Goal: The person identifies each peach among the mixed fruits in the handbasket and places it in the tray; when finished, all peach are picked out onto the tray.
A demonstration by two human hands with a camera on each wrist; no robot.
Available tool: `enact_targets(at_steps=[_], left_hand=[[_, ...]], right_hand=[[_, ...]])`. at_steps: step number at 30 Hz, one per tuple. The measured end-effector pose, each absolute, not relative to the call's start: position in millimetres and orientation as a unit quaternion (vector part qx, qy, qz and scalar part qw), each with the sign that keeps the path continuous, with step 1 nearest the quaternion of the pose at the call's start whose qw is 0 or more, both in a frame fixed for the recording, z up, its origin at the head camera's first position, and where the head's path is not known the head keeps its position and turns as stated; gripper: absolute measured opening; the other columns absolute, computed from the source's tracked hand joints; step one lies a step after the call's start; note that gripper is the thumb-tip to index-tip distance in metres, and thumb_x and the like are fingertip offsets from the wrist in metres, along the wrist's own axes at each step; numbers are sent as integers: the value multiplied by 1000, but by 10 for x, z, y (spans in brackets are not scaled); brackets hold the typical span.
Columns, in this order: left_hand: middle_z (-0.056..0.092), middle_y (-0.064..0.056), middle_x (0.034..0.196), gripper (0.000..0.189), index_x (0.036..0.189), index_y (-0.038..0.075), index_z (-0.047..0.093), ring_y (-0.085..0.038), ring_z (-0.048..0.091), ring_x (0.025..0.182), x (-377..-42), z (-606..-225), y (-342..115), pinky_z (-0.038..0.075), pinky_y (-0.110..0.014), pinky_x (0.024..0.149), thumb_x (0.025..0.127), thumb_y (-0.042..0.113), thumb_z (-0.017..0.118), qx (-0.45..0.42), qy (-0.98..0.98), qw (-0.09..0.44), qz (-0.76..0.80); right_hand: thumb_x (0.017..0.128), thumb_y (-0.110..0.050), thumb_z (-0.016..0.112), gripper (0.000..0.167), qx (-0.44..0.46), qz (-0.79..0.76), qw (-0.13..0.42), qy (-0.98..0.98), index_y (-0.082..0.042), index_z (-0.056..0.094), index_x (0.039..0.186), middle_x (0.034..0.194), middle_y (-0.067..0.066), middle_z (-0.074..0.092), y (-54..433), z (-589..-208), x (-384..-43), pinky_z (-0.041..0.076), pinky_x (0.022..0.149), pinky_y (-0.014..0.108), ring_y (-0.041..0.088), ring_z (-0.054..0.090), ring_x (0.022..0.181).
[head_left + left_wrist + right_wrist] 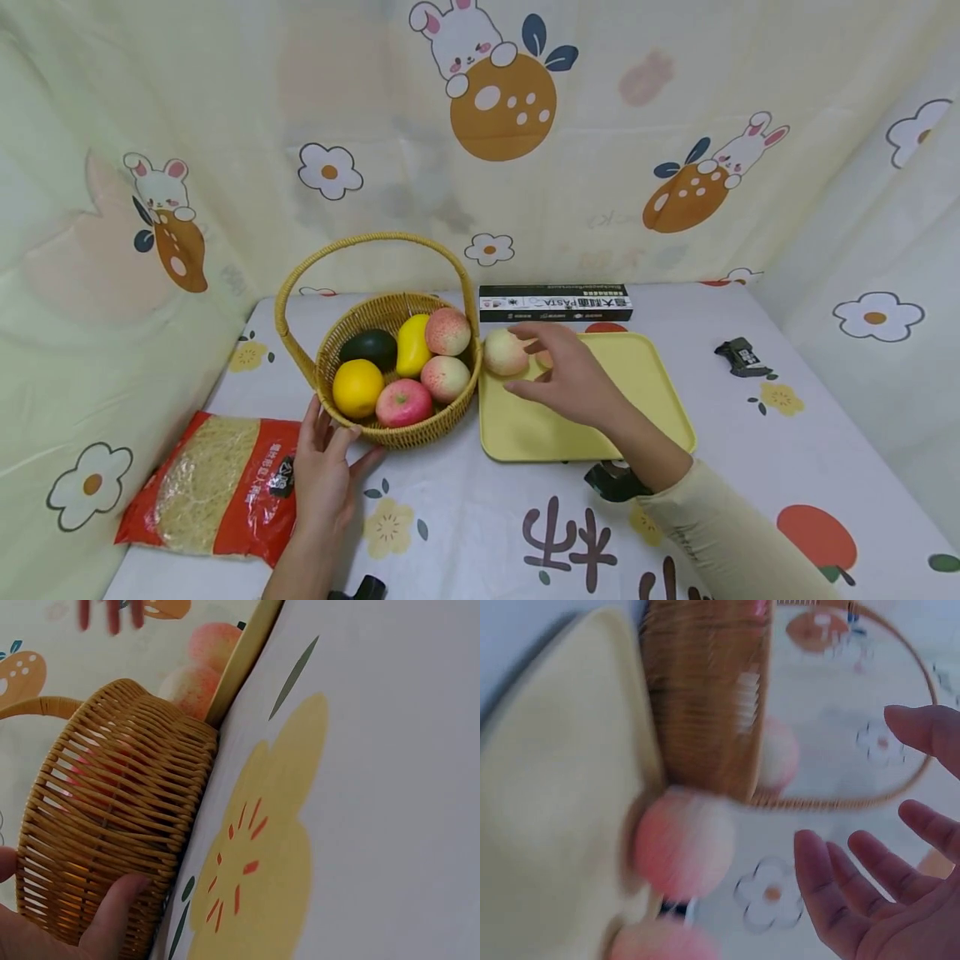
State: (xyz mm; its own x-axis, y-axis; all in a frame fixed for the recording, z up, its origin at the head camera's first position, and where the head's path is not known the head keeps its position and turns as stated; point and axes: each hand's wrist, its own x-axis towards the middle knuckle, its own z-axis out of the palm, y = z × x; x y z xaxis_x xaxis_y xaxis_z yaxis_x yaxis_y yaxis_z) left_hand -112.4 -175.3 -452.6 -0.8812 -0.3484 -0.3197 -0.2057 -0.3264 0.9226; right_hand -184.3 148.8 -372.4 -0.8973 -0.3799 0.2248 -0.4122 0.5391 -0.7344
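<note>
A wicker basket [420,433] with a tall handle stands left of centre. Inside are a dark green avocado-like fruit [369,348], a yellow mango [412,346], a round yellow-orange fruit [357,388], a pink apple [403,403] and two peaches [446,379]. My left hand [324,467] rests against the basket's front left side, its thumb [112,919] along the woven wall in the left wrist view. My right hand [566,371] hovers over the yellow tray [585,433], fingers spread and holding nothing. Close to its fingertips, a pale peach [505,352] lies on the tray; another peach [667,943] is partly hidden behind the hand.
A red bag of pasta [217,483] lies left of my left hand. Behind the tray is a black and white pasta box [555,303]. A small black packet [742,357] lies at the right. A patterned curtain [390,125] hangs behind the table.
</note>
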Motion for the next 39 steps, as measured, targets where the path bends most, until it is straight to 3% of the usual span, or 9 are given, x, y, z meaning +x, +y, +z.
enact_targets(at_steps=[3, 6, 10, 22, 30, 39], left_hand=[[25, 8, 175, 86, 168, 46, 19, -23, 37, 153, -1125, -4509, -1761, 63, -44, 98, 101, 10, 60, 233, -576, 42, -783], [25, 8, 175, 86, 168, 45, 19, -24, 37, 153, -1128, -4500, -1760, 63, -44, 97, 101, 10, 60, 235, -580, 42, -779], [23, 7, 176, 87, 168, 45, 19, -26, 36, 154, -1141, -4507, -1747, 63, -45, 96, 100, 10, 60, 242, -586, 46, -772], [20, 5, 177, 88, 169, 42, 17, -28, 36, 154, -1143, -4529, -1732, 62, -47, 97, 100, 8, 59, 241, -586, 46, -772], [18, 5, 177, 88, 169, 44, 17, -28, 34, 156, -1135, -4513, -1746, 62, -48, 98, 101, 7, 58, 246, -579, 44, -776], [19, 4, 178, 89, 169, 41, 16, -29, 36, 155, -1133, -4509, -1742, 62, -48, 98, 100, 6, 58, 245, -578, 46, -777]], right_hand=[[86, -22, 87, 71, 252, 399, 25, -881, -12, 56, 149, 147, 14, 58, 1250, -3627, -1884, 66, 82, 37, 38, 62, 126], [88, -26, 86, 71, 268, 364, 30, -891, -11, 55, 150, 150, 13, 57, 1039, -3564, -1944, 62, 100, 46, 36, 58, 134], [90, -29, 83, 71, 276, 344, 13, -897, -13, 54, 153, 154, 11, 55, 817, -3525, -2039, 48, 119, 53, 33, 51, 142], [93, -31, 81, 67, 276, 282, -33, -918, -16, 53, 153, 160, 17, 45, 434, -3657, -2351, 46, 121, 53, 37, 45, 147], [96, -34, 76, 63, 240, 184, -69, -951, -19, 53, 153, 170, 20, 32, 118, -3691, -2488, 41, 122, 63, 46, 26, 157], [98, -36, 70, 59, 220, 97, -83, -967, -16, 56, 151, 163, 20, 41, 1, -3722, -2642, 41, 123, 55, 49, 36, 147]])
